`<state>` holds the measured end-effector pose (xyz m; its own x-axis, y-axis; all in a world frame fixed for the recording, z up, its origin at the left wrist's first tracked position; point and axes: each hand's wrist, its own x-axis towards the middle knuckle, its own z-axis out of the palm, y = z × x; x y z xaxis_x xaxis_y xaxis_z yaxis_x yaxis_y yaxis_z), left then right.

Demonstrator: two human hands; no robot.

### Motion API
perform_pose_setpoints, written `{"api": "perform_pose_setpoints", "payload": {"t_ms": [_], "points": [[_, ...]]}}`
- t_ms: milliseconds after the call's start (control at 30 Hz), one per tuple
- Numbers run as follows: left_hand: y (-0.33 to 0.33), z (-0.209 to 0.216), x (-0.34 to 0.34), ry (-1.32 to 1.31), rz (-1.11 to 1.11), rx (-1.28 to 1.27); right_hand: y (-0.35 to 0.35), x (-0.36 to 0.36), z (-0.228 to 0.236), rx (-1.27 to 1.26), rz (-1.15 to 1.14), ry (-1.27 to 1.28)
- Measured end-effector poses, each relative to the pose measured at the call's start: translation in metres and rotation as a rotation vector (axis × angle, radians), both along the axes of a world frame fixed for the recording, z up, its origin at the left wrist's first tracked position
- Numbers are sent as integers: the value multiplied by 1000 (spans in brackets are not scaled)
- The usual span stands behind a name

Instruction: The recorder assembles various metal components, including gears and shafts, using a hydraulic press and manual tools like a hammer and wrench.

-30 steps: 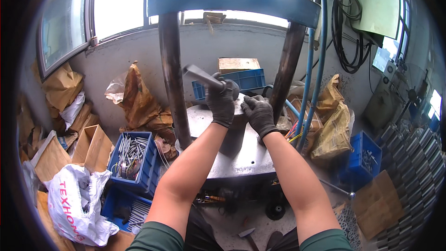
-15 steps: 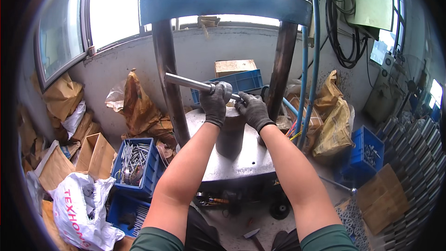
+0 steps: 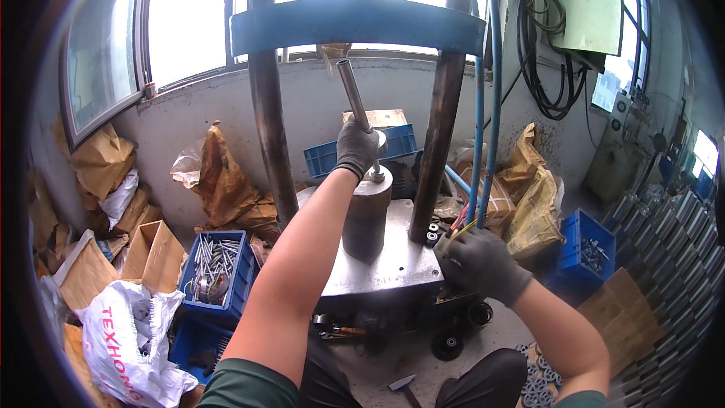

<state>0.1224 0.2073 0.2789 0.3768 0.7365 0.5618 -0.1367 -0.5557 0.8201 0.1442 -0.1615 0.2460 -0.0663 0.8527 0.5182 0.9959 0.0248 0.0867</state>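
- Take the upright dark grey metal cylinder (image 3: 365,225) as the clock's centre; it stands on the silver metal worktop (image 3: 404,257).
- Left hand (image 3: 356,146), dark grey glove, is up around 12, fingers wrapped round a silver metal tool (image 3: 352,94) whose tubular handle leans up between 11 and 12.
- Short silver metal stem (image 3: 375,174) shows at the cylinder's top, just below that hand.
- Right hand (image 3: 483,264), same sort of glove, is over at 4, near thin coloured wires (image 3: 459,221). Can't tell if its fingers hold anything, tbh.
- Blue plastic bin (image 3: 240,279) of metal rods sits at 8.
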Motion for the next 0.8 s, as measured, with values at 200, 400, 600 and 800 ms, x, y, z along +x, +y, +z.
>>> {"api": "perform_pose_setpoints", "payload": {"t_ms": [200, 400, 600, 800], "points": [[-30, 32, -6, 249, 18, 16, -141, 48, 2, -369, -344, -116], [-21, 30, 14, 408, 242, 414, -146, 58, -24, 151, -248, 90], [-26, 33, 13, 478, 224, 476, -95, 34, 18, 463, -65, -79], [-12, 28, 14, 591, 268, 704, -112, 36, 4, -257, -226, -55]]}}
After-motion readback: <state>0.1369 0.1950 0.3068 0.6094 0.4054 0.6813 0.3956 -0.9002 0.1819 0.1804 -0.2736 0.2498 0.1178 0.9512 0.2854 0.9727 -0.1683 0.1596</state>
